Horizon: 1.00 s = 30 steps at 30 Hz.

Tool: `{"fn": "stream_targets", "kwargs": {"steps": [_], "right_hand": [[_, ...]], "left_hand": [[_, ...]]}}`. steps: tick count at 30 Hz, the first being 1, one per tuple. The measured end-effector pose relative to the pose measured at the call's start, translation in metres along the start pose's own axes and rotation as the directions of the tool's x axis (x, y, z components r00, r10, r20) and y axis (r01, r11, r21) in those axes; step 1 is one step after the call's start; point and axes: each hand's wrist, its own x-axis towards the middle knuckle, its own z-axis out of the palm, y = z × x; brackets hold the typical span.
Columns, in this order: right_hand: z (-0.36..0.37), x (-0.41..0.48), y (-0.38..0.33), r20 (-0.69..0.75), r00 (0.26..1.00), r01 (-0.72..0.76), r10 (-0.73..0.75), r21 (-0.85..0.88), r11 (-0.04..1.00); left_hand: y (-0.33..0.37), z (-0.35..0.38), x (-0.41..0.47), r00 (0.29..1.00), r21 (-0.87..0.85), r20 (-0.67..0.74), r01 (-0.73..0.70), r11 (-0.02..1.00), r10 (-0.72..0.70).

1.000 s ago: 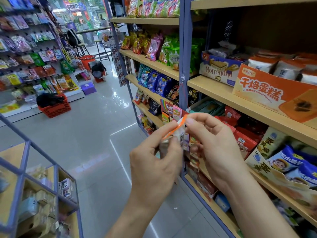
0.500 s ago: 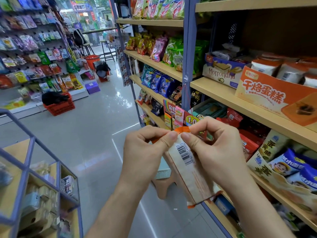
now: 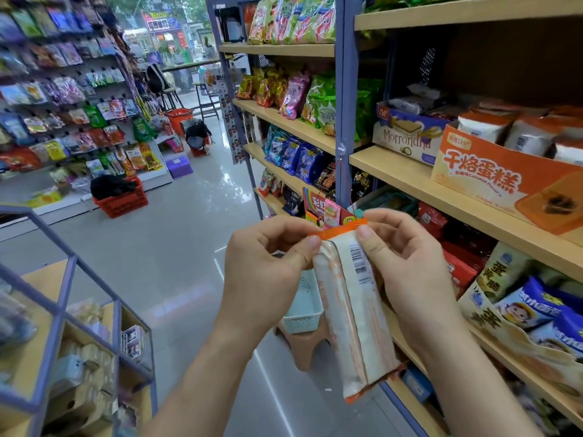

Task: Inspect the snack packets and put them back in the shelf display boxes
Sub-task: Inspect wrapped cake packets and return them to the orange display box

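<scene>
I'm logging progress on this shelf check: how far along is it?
Looks done: the orange display box already holds several white-and-orange packets. In hand: the left hand and right hand pinch the top seal of one snack packet, barcode side showing. Left: putting it back in a box.

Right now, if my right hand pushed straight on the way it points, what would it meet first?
Likely the small hanging packets just beyond the right hand and its snack packet, then the blue shelf upright; depth is hard to judge.
</scene>
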Motion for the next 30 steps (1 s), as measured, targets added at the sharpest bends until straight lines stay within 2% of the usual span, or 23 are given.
{"fn": "stream_targets", "kwargs": {"steps": [4, 7, 9, 14, 18, 21, 26, 28, 30], "right_hand": [[0.0, -0.001, -0.001, 0.056, 0.996, 0.077, -0.066, -0.224, 0.972], [0.0, 0.004, 0.001, 0.083, 0.981, 0.195, -0.177, -0.445, 0.874], [0.0, 0.011, 0.004, 0.107, 0.967, 0.253, -0.231, -0.512, 0.821], [-0.002, 0.036, 0.01, 0.052, 0.965, 0.25, -0.257, -0.476, 0.843], [-0.006, 0.064, 0.013, 0.008, 0.979, 0.189, -0.204, -0.413, 0.891], [-0.004, 0.09, 0.011, -0.006, 0.984, 0.168, -0.179, -0.315, 0.934], [0.018, 0.133, 0.012, 0.034, 0.991, 0.129, -0.126, -0.143, 0.981], [0.03, 0.148, 0.014, 0.049, 0.989, 0.145, -0.137, -0.22, 0.965], [0.039, 0.16, 0.018, -0.004, 0.987, 0.146, -0.161, -0.397, 0.906]], "left_hand": [[-0.006, 0.011, 0.005, 0.986, -0.014, -0.154, -0.066, 0.998, 0.063], [-0.011, 0.021, 0.017, 0.991, -0.046, -0.116, -0.073, 0.996, 0.067], [-0.014, 0.026, 0.027, 0.995, -0.028, -0.054, -0.088, 0.996, 0.086], [-0.028, 0.03, 0.064, 0.982, -0.14, 0.151, -0.089, 0.986, 0.11], [-0.041, 0.03, 0.108, 0.923, -0.207, 0.361, -0.061, 0.976, 0.134], [-0.054, 0.035, 0.146, 0.851, -0.155, 0.463, -0.198, 0.968, 0.248], [-0.078, 0.048, 0.209, 0.769, -0.117, 0.466, -0.436, 0.892, 0.437], [-0.085, 0.052, 0.232, 0.747, -0.117, 0.458, -0.486, 0.866, 0.482], [-0.092, 0.055, 0.251, 0.74, -0.182, 0.47, -0.451, 0.874, 0.48]]}}
